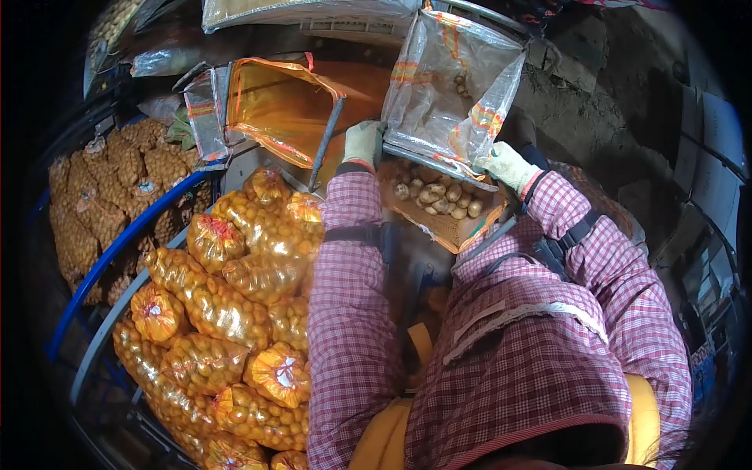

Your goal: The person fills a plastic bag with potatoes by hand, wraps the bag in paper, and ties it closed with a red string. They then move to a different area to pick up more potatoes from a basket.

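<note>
A rectangular crate (419,102) wrapped in clear plastic with red and yellow tape is tilted, its near edge over an orange bag (454,233). A few small potatoes (462,84) sit inside the crate. Many more potatoes (448,196) lie in the bag below. My left hand (363,143), in a pale work glove, is closed at the crate's near left corner; its fingertips are partly hidden. With the fingers closed, my right hand (507,166), also gloved, grips the near right corner.
Several filled bags of potatoes (235,298) are piled left of my arm. Further left, beyond a blue rail (117,262), lie more filled sacks (110,196). An orange-lined open holder (282,102) with a grey bar (327,141) stands beside the crate.
</note>
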